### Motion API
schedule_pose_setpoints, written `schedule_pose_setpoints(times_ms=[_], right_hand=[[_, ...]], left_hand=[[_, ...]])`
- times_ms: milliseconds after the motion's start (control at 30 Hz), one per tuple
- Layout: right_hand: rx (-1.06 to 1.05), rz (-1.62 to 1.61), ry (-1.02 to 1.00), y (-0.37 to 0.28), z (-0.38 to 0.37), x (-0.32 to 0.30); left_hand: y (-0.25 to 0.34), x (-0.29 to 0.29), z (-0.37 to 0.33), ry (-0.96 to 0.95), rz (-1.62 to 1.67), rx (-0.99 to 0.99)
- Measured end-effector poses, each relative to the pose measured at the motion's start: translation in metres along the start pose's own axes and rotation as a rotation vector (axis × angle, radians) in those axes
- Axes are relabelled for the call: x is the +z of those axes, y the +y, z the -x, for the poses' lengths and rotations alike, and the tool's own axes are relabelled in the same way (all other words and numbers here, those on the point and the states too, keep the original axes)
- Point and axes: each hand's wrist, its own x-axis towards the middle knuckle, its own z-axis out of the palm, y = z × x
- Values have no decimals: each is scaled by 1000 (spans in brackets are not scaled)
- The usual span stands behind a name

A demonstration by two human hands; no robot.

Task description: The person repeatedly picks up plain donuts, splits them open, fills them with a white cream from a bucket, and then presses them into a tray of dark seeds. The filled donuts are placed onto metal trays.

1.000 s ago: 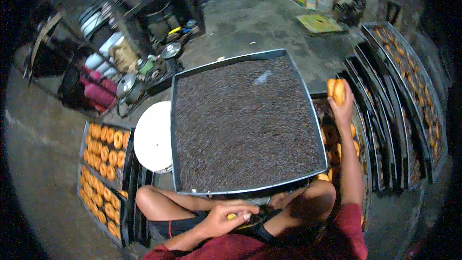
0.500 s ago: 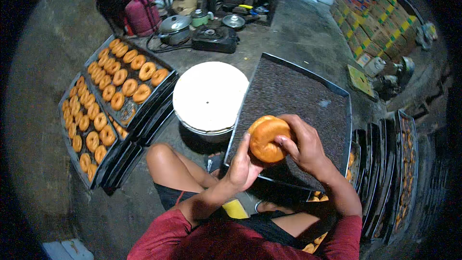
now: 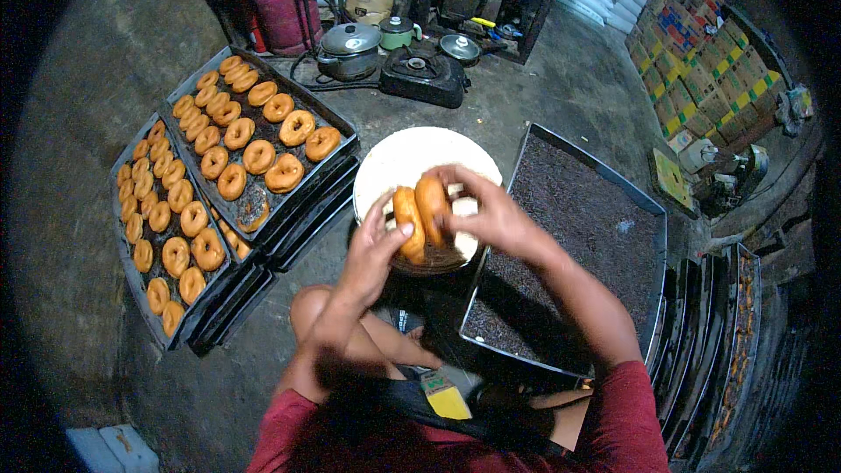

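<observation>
Over a round white-topped container (image 3: 403, 144), my two hands hold two golden-brown doughnuts on edge, side by side. My left hand (image 3: 366, 254) is closed on the left doughnut (image 3: 408, 226), with the thumb on its near side. The right doughnut (image 3: 433, 208) is gripped by my right hand (image 3: 491, 215), fingers over its top and thumb lower down; motion blurs them slightly. Whether the doughnuts touch all along their faces, I cannot tell. Just right of the container lies a large metal tray (image 3: 664, 280) spread with dark granules (image 3: 578, 236).
Two trays of doughnuts, an upper one (image 3: 298, 177) and a lower one (image 3: 158, 254), rest on stacked trays at left. More trays (image 3: 701, 333) stand at right. Beyond are a gas stove (image 3: 425, 79), a lidded pot (image 3: 349, 48), a pink gas cylinder (image 3: 287, 13) and stacked cartons (image 3: 710, 61).
Both hands have moved left and away from me, from over the granule tray to over the white-topped container. The doughnuts have turned from lying flat-faced toward me to standing on edge.
</observation>
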Motion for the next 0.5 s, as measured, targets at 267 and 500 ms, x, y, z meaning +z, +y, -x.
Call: schedule_pose_setpoints(times_ms=[267,500], right_hand=[[2,1014,-113,116,-126,-16],[100,70,266,100,-88,-62]], left_hand=[[45,-29,-112,44,-891,318],[-1,-23,-155,71,-1354,441]])
